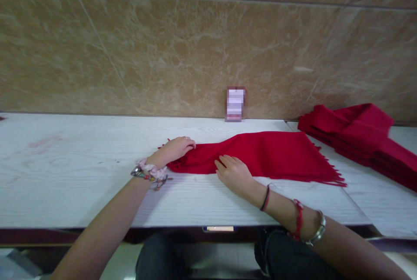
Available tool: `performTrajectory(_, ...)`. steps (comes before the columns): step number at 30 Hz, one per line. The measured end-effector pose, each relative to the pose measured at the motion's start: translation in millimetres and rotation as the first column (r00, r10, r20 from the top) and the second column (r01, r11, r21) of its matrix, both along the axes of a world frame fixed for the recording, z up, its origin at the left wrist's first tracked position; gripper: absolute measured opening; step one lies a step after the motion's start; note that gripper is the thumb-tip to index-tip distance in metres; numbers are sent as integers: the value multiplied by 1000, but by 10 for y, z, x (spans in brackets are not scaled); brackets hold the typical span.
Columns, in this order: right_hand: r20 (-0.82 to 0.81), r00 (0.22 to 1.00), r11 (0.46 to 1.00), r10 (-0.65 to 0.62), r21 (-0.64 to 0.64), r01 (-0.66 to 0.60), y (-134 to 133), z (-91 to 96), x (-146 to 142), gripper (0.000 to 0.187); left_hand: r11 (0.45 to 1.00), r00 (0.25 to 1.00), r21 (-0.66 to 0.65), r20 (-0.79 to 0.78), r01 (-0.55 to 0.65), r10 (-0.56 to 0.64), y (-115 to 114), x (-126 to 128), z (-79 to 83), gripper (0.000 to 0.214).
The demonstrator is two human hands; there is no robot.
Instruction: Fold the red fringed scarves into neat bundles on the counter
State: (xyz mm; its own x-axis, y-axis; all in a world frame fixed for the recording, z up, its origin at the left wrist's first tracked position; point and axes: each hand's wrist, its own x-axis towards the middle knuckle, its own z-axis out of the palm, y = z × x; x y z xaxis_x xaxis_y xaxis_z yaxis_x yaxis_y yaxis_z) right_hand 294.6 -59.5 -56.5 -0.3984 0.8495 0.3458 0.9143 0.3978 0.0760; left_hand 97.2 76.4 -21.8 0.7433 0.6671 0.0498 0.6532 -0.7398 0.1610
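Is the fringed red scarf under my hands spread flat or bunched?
Both: the fringed red scarf lies flat at right but narrows, bunched, at your left hand.

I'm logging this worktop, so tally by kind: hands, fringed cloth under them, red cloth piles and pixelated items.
Left hand and right hand: 2
Fringed cloth under them: 1
Red cloth pile: 1 (layers unclear)
Pixelated item: 1
Total: 5

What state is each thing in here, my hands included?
Scarf: lying on the table, left end bunched, right end spread.
Stack of red cloth: folded, layered.
Pixelated item: upright by the wall, details unreadable.
Left hand: on the bunched end, fingers curled, grip unclear.
Right hand: palm down on the scarf.
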Motion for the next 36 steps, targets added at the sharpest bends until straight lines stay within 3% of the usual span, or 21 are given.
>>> performTrajectory(7, -44, 999, 1000, -5, 24, 6, -26, -32, 10, 23, 998, 997, -57, -69, 24, -28, 9, 1, 1, 14)
performTrajectory(12, -56, 998, 1000, -5, 19, 6, -33, -33, 18, 23, 1000, 998, 20, -59, 13, -12, -8, 15, -22, 14)
performTrajectory(18, -67, 998, 1000, -8, 14, 9, -21, -57, 23, 25, 970, 972, 154, 174, -188, 161, 106, -20, -49, 17)
performTrajectory(21, -58, 998, 1000, -15, 2, 15, -18, -46, 19, 25, 960, 953, 104, 189, -258, 236, 323, -4, -14, 17)
performTrajectory(26, -43, 999, 1000, -4, -10, 3, -34, -6, 7, 26, 976, 963, 53, 181, -213, 200, 628, 48, 159, 21)
performTrajectory(29, -49, 999, 1000, -3, -11, 2, -38, -16, 6, 26, 983, 967, -97, 192, -154, 171, 615, 64, 154, 31)
performTrajectory(32, -61, 998, 1000, 1, -3, -1, -36, -41, 10, 27, 968, 978, -208, 123, -142, 170, 522, 69, 53, 26)
performTrajectory(34, -64, 998, 1000, 1, -3, -1, -37, -45, 12, 27, 976, 979, -133, 83, -173, 185, 468, 61, 5, 20)
performTrajectory(36, -63, 998, 1000, 0, -9, -1, -39, -37, 10, 27, 974, 973, 49, 86, -219, 215, 433, 35, 7, 20)
